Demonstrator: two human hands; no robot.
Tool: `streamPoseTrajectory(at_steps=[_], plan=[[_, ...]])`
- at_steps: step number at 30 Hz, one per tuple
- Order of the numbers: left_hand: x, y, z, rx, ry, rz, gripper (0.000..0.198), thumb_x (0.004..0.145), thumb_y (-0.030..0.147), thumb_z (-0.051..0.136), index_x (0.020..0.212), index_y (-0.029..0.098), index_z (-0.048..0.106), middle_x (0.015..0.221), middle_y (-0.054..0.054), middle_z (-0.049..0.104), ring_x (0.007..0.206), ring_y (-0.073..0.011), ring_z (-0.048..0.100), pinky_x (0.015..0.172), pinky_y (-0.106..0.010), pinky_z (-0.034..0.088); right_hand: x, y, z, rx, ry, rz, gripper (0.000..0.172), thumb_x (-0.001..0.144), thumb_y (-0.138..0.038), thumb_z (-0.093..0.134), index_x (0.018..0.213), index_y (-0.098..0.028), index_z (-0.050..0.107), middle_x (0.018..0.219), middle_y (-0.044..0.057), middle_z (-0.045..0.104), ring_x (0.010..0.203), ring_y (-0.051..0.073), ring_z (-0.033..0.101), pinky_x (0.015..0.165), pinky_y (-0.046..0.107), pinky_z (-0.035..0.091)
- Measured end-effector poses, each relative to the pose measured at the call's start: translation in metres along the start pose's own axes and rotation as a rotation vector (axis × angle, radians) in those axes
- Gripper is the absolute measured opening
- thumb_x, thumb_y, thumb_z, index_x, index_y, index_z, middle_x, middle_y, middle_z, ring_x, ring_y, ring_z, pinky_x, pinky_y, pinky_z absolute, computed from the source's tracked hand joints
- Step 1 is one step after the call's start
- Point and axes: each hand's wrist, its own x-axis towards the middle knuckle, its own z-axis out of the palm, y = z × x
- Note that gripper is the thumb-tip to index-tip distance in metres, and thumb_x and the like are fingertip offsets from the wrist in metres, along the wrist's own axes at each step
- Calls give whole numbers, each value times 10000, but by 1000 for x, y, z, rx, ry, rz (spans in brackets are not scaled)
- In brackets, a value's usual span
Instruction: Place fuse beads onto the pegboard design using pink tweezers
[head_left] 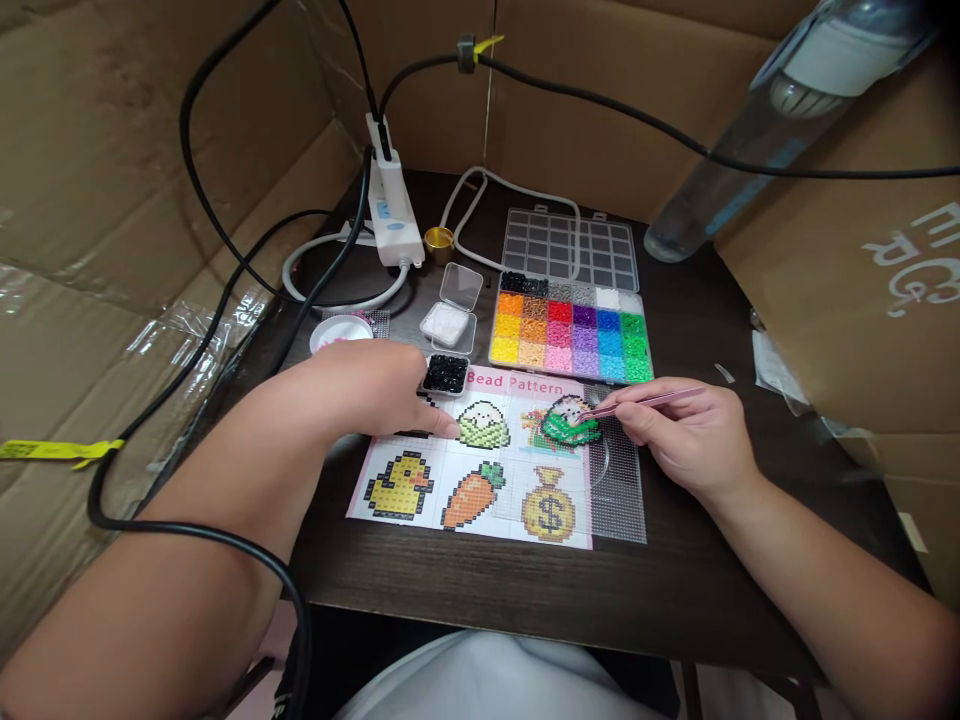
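My right hand [686,435] is closed around pink tweezers [667,398]. Their tips reach a beaded piece [574,425] of green, white and black beads, lying on a clear mesh pegboard [626,480]. The board overlaps the right part of a printed bead pattern sheet [465,460], which shows a duck, a carrot and a money bag among its pictures. My left hand [382,390] rests on the sheet's upper left, thumb stretched flat beside the green-and-white pattern. Its other fingers are mostly hidden. Right by it stands a small clear box of black beads [445,374].
Behind the sheet lies an open bead organizer [570,325] with many colours. Left of it are a small box of white beads [448,325], a white dish [341,332], a gold cup [439,242] and a power strip [395,215]. A black cable [202,535] crosses my left arm. Cardboard walls [585,110] surround the table.
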Motion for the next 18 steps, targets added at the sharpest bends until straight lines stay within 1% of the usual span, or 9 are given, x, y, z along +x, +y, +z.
streamPoseTrajectory(at_steps=[3, 6, 10, 14, 18], plan=[[0, -2, -1, -9, -13, 12, 692, 845, 941, 851, 1087, 303, 969, 1033, -197, 940, 977, -442, 877, 888, -491, 615, 0, -1, 1, -9, -3, 0, 126, 871, -388, 1093, 842, -286, 1025, 753, 78, 913, 475, 148, 602, 437, 293, 467], [0, -2, -1, 24, -26, 19, 667, 938, 911, 775, 1066, 281, 950, 1058, -191, 946, 958, -407, 864, 842, -465, 588, 1, 0, 0, -15, -1, 6, 145, 875, -407, 1094, 854, -279, 1030, 707, 74, 886, 476, 152, 605, 434, 289, 453], [-2, 1, -4, 50, -34, 22, 668, 1016, 880, 700, 1082, 264, 949, 1088, -189, 952, 956, -382, 854, 811, -450, 565, 1, 2, -1, -9, -4, -6, 159, 875, -410, 1108, 853, -276, 1026, 772, 86, 922, 484, 147, 612, 450, 294, 480], [-3, 3, -5, 25, -34, 0, 676, 987, 891, 733, 1059, 260, 966, 1074, -188, 950, 946, -390, 852, 827, -456, 572, 1, 2, -1, -6, -6, -19, 121, 885, -377, 1100, 846, -290, 1024, 788, 82, 931, 502, 158, 646, 476, 302, 520], [-1, 3, -3, 15, -24, 2, 670, 975, 888, 746, 1024, 257, 965, 1061, -196, 942, 955, -409, 854, 840, -469, 577, 1, 1, -2, -4, -22, -8, 105, 894, -366, 1098, 862, -293, 1029, 770, 80, 921, 495, 163, 641, 463, 306, 498]])
